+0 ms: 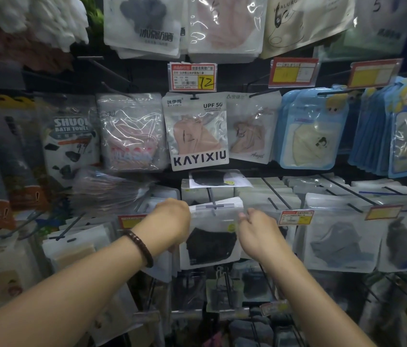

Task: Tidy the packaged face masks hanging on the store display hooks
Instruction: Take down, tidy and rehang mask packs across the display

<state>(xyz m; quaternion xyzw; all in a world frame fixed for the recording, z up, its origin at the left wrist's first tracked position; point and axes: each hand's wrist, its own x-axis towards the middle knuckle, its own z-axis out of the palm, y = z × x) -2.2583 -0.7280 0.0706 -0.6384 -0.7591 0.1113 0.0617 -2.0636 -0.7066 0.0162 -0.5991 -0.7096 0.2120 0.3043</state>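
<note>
Both hands gripped the black-mask pack (pixel 211 236) by its side edges, left hand (pixel 172 221) and right hand (pixel 257 231) equally near, hook (pixel 212 196) centred above.

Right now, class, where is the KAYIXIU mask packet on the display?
In the head view, the KAYIXIU packet hangs at centre, just below the price tag marked 12, between a clear pink mask packet on its left and a beige mask packet on its right.
</note>
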